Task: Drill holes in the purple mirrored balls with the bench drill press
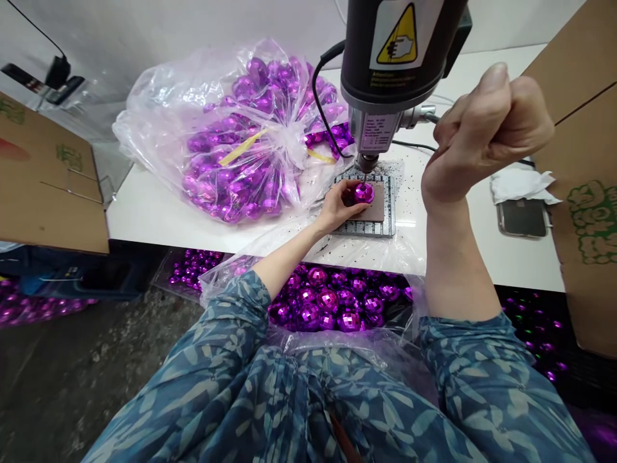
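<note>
Between the thumb and fingers of my left hand point(338, 207) is a shiny purple faceted ball point(364, 193), held on a small brown board point(375, 209). The board lies on the slotted metal base point(385, 228) of a drill press point(393, 71). Straight above the ball is the chuck point(367, 162), its thin bit reaching down to the ball's top; whether it has entered the ball I cannot tell. My right hand point(491, 128) is closed in a fist at the right side of the press, around its feed lever point(429, 116), most of which the fingers hide.
A clear bag of purple balls point(241, 161) takes up the table's left side. Against my lap lies an open bag of more balls point(332, 299). A phone point(523, 217) under white tissue point(520, 185) lies at right. Cardboard boxes point(592, 193) flank the table; dark shavings litter it.
</note>
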`<control>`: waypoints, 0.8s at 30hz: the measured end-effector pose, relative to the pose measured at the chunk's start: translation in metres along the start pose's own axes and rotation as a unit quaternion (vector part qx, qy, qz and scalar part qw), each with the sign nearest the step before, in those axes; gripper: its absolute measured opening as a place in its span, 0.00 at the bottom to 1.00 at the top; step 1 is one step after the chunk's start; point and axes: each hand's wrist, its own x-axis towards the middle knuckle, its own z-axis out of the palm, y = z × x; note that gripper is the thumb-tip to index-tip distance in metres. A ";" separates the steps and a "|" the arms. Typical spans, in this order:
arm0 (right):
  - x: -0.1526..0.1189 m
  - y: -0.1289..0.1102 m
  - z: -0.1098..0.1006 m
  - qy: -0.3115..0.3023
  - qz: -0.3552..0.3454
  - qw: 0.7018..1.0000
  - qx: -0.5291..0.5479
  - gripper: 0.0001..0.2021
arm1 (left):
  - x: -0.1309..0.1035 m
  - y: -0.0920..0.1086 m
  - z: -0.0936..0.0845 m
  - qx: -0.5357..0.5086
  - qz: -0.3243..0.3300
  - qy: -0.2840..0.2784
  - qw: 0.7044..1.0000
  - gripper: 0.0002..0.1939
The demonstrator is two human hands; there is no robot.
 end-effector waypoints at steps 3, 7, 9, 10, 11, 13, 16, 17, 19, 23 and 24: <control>-0.005 0.007 -0.002 0.004 -0.006 0.998 0.068 0.35 | 0.000 0.003 -0.001 0.001 -0.005 -0.005 1.000 0.29; -0.013 0.015 -0.006 0.007 -0.014 0.996 0.084 0.33 | 0.000 0.005 -0.002 -0.003 -0.005 -0.009 1.000 0.28; -0.018 0.020 -0.010 0.010 -0.012 0.997 0.082 0.32 | 0.001 0.004 -0.002 0.000 -0.005 -0.004 1.000 0.29; -0.021 0.021 -0.012 0.010 -0.010 0.997 0.080 0.31 | 0.001 0.003 -0.002 0.003 -0.007 -0.003 1.000 0.29; -0.023 0.023 -0.015 0.009 -0.005 0.997 0.078 0.30 | 0.001 0.003 -0.002 0.004 -0.008 -0.002 1.000 0.29; -0.027 0.025 -0.021 0.002 0.020 0.998 0.065 0.28 | 0.001 0.001 -0.001 0.006 -0.009 -0.002 1.000 0.30; -0.030 0.026 -0.026 -0.008 0.040 0.999 0.034 0.30 | 0.001 0.001 -0.001 0.004 -0.004 0.000 1.000 0.30; -0.030 0.027 -0.027 -0.014 0.035 0.999 0.022 0.32 | 0.000 0.002 -0.001 0.003 -0.002 0.000 1.000 0.30; -0.031 0.032 -0.027 -0.016 0.020 1.000 -0.010 0.35 | 0.000 0.002 -0.002 0.002 0.001 -0.004 1.000 0.29; -0.038 0.049 -0.030 -0.004 0.022 0.997 -0.074 0.39 | 0.001 0.000 -0.001 0.005 0.001 -0.004 1.000 0.30; -0.041 0.053 -0.032 -0.007 0.026 0.996 -0.081 0.39 | 0.001 -0.001 -0.001 0.006 -0.001 -0.001 1.000 0.30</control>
